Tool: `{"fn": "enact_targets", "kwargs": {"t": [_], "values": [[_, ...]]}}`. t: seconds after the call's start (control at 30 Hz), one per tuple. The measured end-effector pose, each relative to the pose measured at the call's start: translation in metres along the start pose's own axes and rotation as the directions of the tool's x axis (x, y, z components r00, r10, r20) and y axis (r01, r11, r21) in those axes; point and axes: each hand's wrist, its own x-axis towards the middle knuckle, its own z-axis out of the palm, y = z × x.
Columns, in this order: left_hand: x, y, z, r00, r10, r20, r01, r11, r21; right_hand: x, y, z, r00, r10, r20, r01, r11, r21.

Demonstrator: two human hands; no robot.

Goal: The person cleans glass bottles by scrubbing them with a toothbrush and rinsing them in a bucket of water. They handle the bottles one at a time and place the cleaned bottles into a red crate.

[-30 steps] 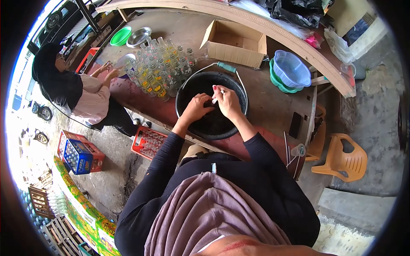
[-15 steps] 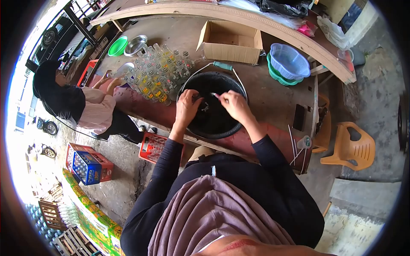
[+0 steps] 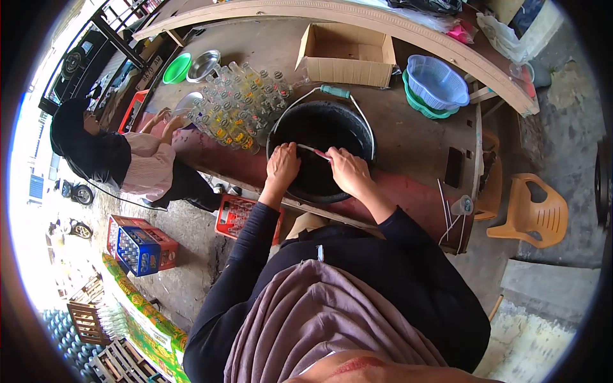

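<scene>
A black bucket (image 3: 338, 115) with a wire handle and a turquoise grip stands at the table's near edge; its dark inside hides the contents. Over its near side, my right hand (image 3: 351, 171) is closed around a slim tool (image 3: 314, 152) with a pinkish-red handle and a pale, thin end. The tool's kind does not show. Opposite, my left hand (image 3: 283, 167) has its fingers pinched together at the pale end of that tool. Whether anything else is between those fingers is hidden. Many clear glass bottles (image 3: 239, 108) with printed labels stand left of the bucket.
At the left, a co-worker (image 3: 137, 153) reaches toward a metal bowl beside the bottles. A cardboard box (image 3: 348, 64) and a blue basket (image 3: 437, 82) sit behind the bucket. A phone (image 3: 454, 166) and a plastic cup (image 3: 462, 205) lie rightward. A red crate (image 3: 249, 217) stands below.
My hands have come closer together, and the pale end of the tool now meets my left fingers. The view has shifted slightly.
</scene>
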Motion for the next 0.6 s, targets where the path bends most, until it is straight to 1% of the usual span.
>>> {"fn": "enact_targets", "kwargs": {"t": [0.03,0.1,0.13,0.2,0.23,0.27,0.33,0.4,0.43,0.47,0.5,0.53,0.6], "values": [[0.001,0.0,0.0,1.0,-0.001,-0.003,0.001,1.0,-0.001,0.003,0.003,0.002,1.0,-0.002,0.0,0.002,1.0,-0.002],[0.0,0.001,0.001,0.991,-0.03,0.133,0.021,0.997,0.072,0.009,0.013,0.01,0.993,0.118,-0.023,-0.12,0.976,-0.181],[-0.001,0.002,0.001,0.991,-0.027,0.132,0.017,0.997,0.074,0.01,0.018,0.012,0.993,0.094,-0.068,-0.105,0.979,-0.174],[-0.001,0.005,0.001,0.991,-0.007,0.131,-0.012,0.99,0.14,0.01,0.015,0.012,0.995,0.061,-0.081,-0.066,0.996,-0.06],[0.001,0.007,0.001,0.992,-0.006,0.126,-0.013,0.99,0.143,0.008,0.008,0.008,0.998,0.057,-0.013,-0.057,0.998,0.019],[0.002,0.008,0.001,0.992,-0.022,0.124,0.008,0.994,0.109,0.005,0.001,0.006,1.0,0.007,-0.012,-0.006,0.997,0.076],[0.003,0.01,-0.004,0.991,-0.039,0.124,0.029,0.997,0.077,0.001,-0.002,0.009,0.998,-0.038,0.044,0.034,0.997,0.071],[0.005,0.013,-0.012,0.987,-0.138,0.081,0.141,0.989,-0.032,0.006,0.001,0.008,0.992,0.109,0.056,-0.105,0.992,-0.069],[0.004,0.016,-0.021,0.987,-0.138,0.08,0.141,0.99,-0.032,0.007,0.012,0.012,0.994,0.106,0.027,-0.103,0.99,-0.094],[0.0,0.017,-0.032,0.982,-0.188,0.023,0.189,0.975,-0.114,0.008,0.022,0.015,0.995,0.103,-0.003,-0.102,0.988,-0.118],[-0.003,0.015,-0.039,0.97,-0.241,-0.031,0.23,0.953,-0.197,0.005,0.014,0.005,0.997,0.07,-0.033,-0.071,0.996,-0.053],[-0.006,0.007,-0.042,0.965,-0.255,-0.062,0.238,0.951,-0.199,-0.001,0.001,-0.008,0.997,0.041,-0.061,-0.04,0.999,0.014],[-0.013,-0.004,-0.051,0.932,-0.36,0.033,0.339,0.837,-0.431,-0.009,-0.014,-0.014,0.986,-0.076,-0.147,0.097,0.985,0.145]]}}
